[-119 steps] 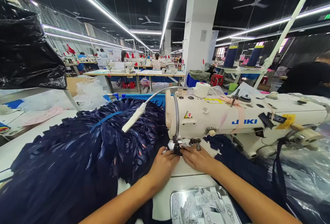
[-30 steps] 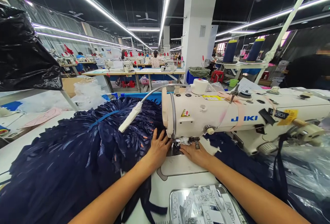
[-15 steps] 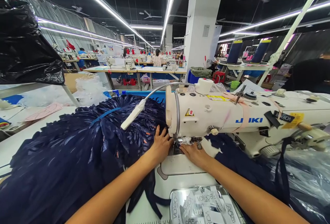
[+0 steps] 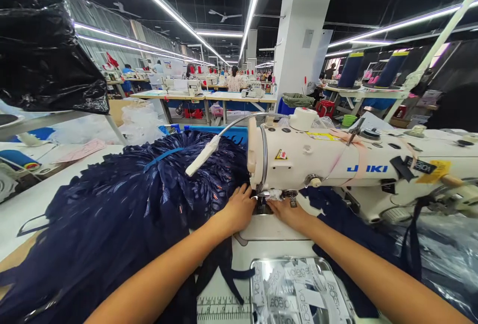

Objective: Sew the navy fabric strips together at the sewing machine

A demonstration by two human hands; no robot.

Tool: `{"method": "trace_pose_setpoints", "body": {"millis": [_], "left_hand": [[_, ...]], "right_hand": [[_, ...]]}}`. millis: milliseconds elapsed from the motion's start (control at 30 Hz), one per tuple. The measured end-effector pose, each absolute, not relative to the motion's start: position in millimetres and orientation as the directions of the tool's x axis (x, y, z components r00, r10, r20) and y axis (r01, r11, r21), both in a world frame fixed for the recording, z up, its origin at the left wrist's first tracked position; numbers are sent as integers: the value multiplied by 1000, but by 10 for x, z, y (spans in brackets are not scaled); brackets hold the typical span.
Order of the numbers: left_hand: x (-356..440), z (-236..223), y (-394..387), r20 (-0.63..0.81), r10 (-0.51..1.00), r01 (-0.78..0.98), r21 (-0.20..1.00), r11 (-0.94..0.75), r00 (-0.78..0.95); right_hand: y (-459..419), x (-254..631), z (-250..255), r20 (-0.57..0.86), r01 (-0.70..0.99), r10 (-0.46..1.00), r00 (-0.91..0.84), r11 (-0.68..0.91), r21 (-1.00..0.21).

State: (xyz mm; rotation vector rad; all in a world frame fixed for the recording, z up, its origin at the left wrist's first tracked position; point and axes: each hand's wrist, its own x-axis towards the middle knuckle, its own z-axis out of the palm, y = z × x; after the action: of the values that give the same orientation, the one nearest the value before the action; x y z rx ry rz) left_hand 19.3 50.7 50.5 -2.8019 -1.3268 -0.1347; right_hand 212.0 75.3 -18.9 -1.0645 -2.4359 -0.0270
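On the left of the needle area of a white sewing machine [image 4: 309, 157], my left hand [image 4: 239, 209] lies with fingers stretched forward at the edge of a big heap of navy fabric pieces [image 4: 157, 219]. From the right, my right hand [image 4: 289, 212] reaches to the presser foot [image 4: 263, 207], its fingers together and the tips partly hidden by the machine parts. What they pinch, if anything, cannot be made out. A dark strip of material shows under the foot between both hands. More navy fabric [image 4: 336, 219] lies behind my right forearm.
In front of me sits a metal tray [image 4: 254, 291] with several printed labels. A ruler strip [image 4: 220, 309] marks the table beside it. A gooseneck lamp [image 4: 203, 155] bends over the heap. Clear plastic [image 4: 444, 244] lies at right, a black bag [image 4: 48, 55] hangs at left.
The view has shifted a little, so the scene sits farther right. My left hand's fingers, spread before, are closer together beside the needle area. My right hand stays at the presser foot.
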Motion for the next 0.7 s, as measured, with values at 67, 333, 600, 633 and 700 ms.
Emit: {"method": "trace_pose_setpoints", "body": {"millis": [67, 333, 600, 633, 700], "left_hand": [[62, 663, 327, 50, 728, 726, 61, -685, 684], [-451, 666, -357, 44, 466, 468, -91, -879, 884], [-719, 367, -144, 492, 370, 568, -348, -746, 788], [-769, 320, -111, 521, 337, 554, -343, -759, 784], [-857, 205, -73, 522, 337, 549, -328, -769, 783]], "right_hand": [[727, 2189, -116, 423, 711, 695, -581, 687, -152], [124, 2410, 256, 490, 654, 651, -580, 730, -196], [-258, 2946, 527, 480, 828, 782, -398, 531, -180], [-274, 3022, 555, 470, 849, 802, -368, 496, -183], [-289, 3124, 586, 449, 881, 836, -316, 434, -189]]}}
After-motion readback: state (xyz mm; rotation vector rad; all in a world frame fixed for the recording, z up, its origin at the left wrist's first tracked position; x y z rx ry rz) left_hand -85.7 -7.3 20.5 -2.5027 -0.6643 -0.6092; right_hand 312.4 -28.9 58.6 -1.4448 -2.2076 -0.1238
